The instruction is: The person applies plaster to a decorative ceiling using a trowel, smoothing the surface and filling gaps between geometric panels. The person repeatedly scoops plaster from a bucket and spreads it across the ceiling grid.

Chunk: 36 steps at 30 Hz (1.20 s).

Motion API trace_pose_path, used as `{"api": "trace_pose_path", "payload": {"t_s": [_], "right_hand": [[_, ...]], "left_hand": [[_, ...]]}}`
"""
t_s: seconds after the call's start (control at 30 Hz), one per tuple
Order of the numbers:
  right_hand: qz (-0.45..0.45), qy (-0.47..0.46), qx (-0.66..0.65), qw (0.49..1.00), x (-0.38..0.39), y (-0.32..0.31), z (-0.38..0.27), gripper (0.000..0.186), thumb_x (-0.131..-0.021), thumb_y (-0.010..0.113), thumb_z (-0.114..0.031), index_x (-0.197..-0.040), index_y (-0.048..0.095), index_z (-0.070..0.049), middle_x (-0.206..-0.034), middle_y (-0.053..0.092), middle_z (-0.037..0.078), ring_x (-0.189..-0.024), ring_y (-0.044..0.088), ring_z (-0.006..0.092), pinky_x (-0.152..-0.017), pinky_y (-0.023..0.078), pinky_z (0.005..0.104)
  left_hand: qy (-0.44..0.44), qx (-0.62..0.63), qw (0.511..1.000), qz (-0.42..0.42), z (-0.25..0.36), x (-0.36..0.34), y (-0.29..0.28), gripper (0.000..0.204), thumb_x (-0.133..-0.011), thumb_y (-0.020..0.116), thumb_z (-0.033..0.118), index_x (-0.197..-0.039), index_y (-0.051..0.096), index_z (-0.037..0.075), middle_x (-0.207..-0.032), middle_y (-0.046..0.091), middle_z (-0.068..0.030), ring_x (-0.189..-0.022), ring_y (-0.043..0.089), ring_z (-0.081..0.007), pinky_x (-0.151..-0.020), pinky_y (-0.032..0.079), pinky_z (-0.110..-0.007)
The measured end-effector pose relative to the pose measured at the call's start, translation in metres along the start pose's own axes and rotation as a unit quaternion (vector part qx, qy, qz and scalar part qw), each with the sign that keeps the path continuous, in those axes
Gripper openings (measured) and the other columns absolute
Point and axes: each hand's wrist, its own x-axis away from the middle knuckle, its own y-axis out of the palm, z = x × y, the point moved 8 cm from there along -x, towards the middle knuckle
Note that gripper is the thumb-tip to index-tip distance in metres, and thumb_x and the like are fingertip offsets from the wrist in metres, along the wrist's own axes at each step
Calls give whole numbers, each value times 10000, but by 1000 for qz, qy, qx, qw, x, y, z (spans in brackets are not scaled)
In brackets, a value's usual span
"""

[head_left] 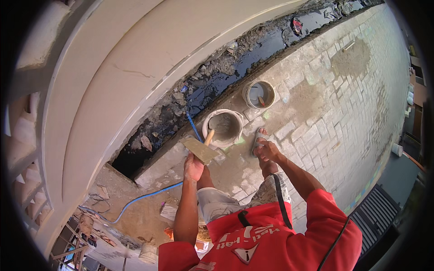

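Ahead of the left hand [194, 168] and off to its left, I see a smooth, cream-coloured wall [113, 90] curving across my view. To the right of the right hand [270, 151] spreads block paving [343, 122], dusty and stained in patches. Beyond both hands, between wall and paving, I can follow a ditch [244, 63] of dark water and rubble. A blue hose [153, 193] snakes over the ground to the left hand's left; another blue length shows ahead of that hand, reaching up to the ditch.

Just ahead of the left hand, slightly to its right, stands the nearer bucket [205, 128], grey material coating its inside. The farther bucket [245, 95] stands ahead of the right hand, with greyish liquid and a red-handled tool [261, 101] in it. A sandalled foot [261, 134] shows just by the right hand, on its left.

The flat plate [199, 150] sits at the left hand's fingers, which are closed on its near edge. I see the right hand partly curled, but cannot tell whether it holds anything. Beyond the plate juts a wooden handle [209, 137]; I cannot tell whether the two are joined.
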Motion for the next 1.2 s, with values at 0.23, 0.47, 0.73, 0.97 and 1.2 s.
{"api": "trace_pose_path", "payload": {"t_s": [0.23,0.47,0.73,0.97,1.2], "right_hand": [[193,-205,-92,955,-244,-160,7,500,-873,542,-146,-1333,475,40,-956,624,88,-733,583,151,-629,482,271],[294,-102,230,922,-372,-183,-34,344,-825,497,-164,-1009,662,75,-992,654,305,-1020,633,419,-836,510,449],[215,-136,154,955,-329,-165,-30,284,-859,542,-155,-1047,652,27,-892,669,139,-798,601,189,-741,472,332],[307,-111,345,880,-361,-189,-18,366,-796,548,-156,-1089,649,38,-1000,665,273,-1009,633,417,-867,519,447],[346,-102,338,869,-322,-197,-34,343,-777,617,-163,-1100,676,-61,-1025,668,240,-993,645,389,-845,508,438]], "left_hand": [[5,103,994,45,-76,-70,-78,434,-975,528,275,-1367,467,98,-1280,586,-55,-1173,558,-184,-984,459,-370],[22,48,999,-2,-53,-79,-53,418,-993,467,240,-1375,454,71,-1277,582,-112,-1109,615,-265,-907,541,-433],[-4,141,988,59,-45,-72,-51,381,-1014,433,211,-1370,449,77,-1257,586,-117,-1094,619,-260,-909,546,-443],[37,38,994,93,-38,-79,-58,422,-1000,463,210,-1388,418,49,-1216,587,-111,-1046,623,-205,-860,553,-353],[2,41,993,109,-40,-76,-60,352,-1001,500,285,-1278,482,68,-1126,596,-68,-1015,604,-165,-849,530,-321]]}}
